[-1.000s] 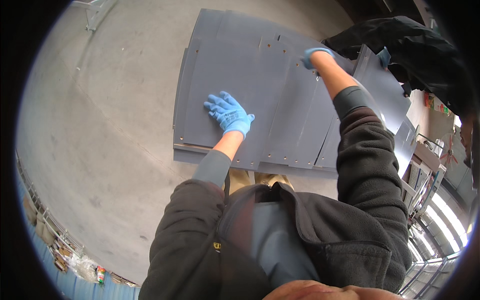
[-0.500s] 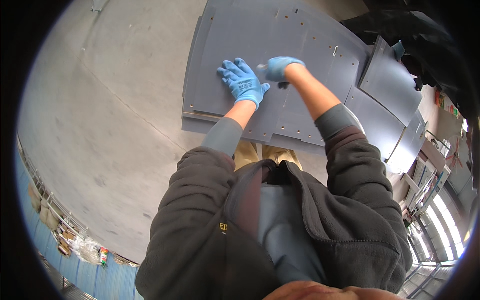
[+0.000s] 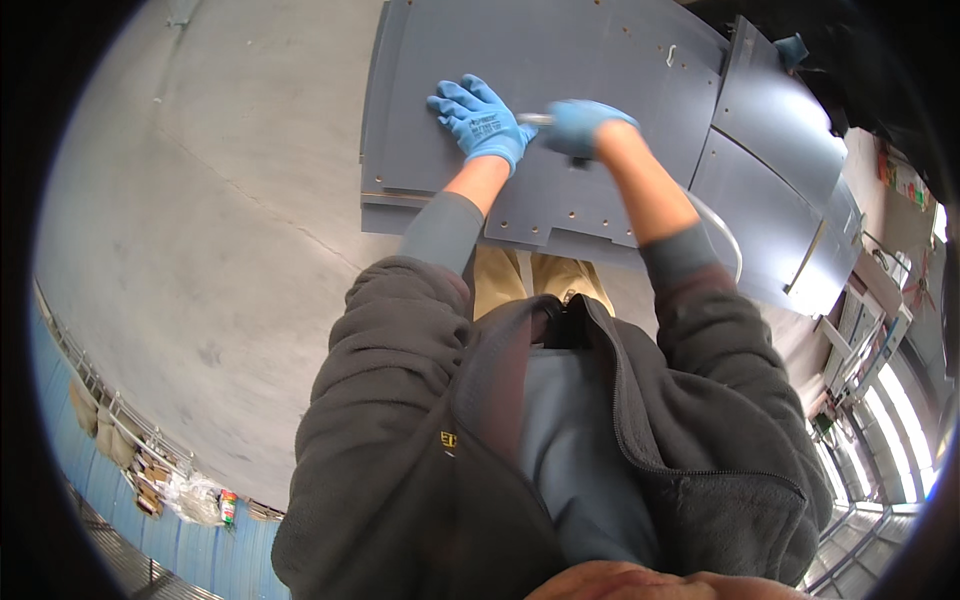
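Note:
My left hand (image 3: pixel 485 125), in a blue work glove, lies flat with fingers spread on a grey-blue panel (image 3: pixel 590 60) that has small drilled holes along its edges. To its right, my right hand (image 3: pixel 583 128), gloved alike and smeared by motion, is closed round a hand tool with a pale, tube-like tip (image 3: pixel 536 119). That tip points left toward my left thumb. A dark part of the tool shows below the fist; its body is hidden in the glove. A white hose (image 3: pixel 725 235) curves out from behind my right forearm.
More grey-blue panels (image 3: pixel 775 185) overlap on the right, one raised at an angle. A small white hook-shaped piece (image 3: pixel 671 55) lies on the panel's far part. Black sheeting (image 3: pixel 850 70) hangs at the far right. Concrete floor (image 3: pixel 230 250) stretches left; my legs stand at the panel's near edge.
The whole view has shifted, so the panels sit higher in it. My right hand has moved a little right, and more of the white hose shows. My left hand stays flat on the panel.

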### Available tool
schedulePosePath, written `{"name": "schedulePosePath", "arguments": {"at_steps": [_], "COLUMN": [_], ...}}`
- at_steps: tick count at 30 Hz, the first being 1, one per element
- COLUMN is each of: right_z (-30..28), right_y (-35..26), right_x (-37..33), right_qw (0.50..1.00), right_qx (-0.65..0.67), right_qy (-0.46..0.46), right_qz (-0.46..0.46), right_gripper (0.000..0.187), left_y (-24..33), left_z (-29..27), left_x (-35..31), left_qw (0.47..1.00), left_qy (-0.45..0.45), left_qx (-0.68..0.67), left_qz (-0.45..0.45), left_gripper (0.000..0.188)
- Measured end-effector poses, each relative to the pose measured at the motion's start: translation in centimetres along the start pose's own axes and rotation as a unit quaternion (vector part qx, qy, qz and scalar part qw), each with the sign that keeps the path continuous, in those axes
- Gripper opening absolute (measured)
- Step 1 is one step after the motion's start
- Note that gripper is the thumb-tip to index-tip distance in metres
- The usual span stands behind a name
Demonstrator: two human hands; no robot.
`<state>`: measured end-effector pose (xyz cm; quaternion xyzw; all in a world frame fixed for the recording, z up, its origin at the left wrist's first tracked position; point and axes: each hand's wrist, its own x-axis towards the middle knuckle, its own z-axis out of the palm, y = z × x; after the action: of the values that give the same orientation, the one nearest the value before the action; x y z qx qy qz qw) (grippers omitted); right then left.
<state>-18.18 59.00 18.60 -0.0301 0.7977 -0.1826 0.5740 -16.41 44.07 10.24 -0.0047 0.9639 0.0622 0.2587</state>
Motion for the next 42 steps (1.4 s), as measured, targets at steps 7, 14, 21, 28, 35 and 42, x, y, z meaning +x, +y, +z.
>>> {"name": "schedulePosePath", "arguments": {"at_steps": [7, 14, 21, 28, 35, 42], "right_z": [12.4, 19.6, 26.0, 35.6, 20.7, 4.0], "right_y": [-3.0, -3.4, 33.7, 42.7, 37.4, 46.3], "right_x": [-1.4, 2.0, -20.3, -22.8, -16.6, -17.3], "right_qw": [0.999, 0.994, 0.805, 0.733, 0.913, 0.885], "right_qx": [-0.020, 0.014, 0.236, 0.388, 0.213, 0.146], "right_qy": [0.005, 0.090, 0.103, 0.170, 0.274, 0.380], "right_qz": [-0.026, -0.054, 0.535, 0.533, 0.216, 0.227], "right_gripper": [0.045, 0.043, 0.057, 0.036, 0.037, 0.045], "left_y": [0.6, 1.3, 2.0, 3.3, 20.4, 38.0], "left_z": [0.9, 0.3, -0.3, 1.3, 8.1, 13.4], "left_x": [0.5, 0.3, 0.1, -0.6, -8.1, -10.9], "left_qw": [1.000, 0.996, 0.996, 0.995, 0.931, 0.896], "left_qy": [0.007, -0.008, -0.039, -0.002, 0.056, -0.006], "left_qx": [0.008, 0.084, 0.074, 0.100, 0.119, 0.210], "left_qz": [-0.018, -0.014, -0.040, 0.008, 0.342, 0.391], "left_gripper": [0.142, 0.146, 0.144, 0.127, 0.119, 0.135]}}
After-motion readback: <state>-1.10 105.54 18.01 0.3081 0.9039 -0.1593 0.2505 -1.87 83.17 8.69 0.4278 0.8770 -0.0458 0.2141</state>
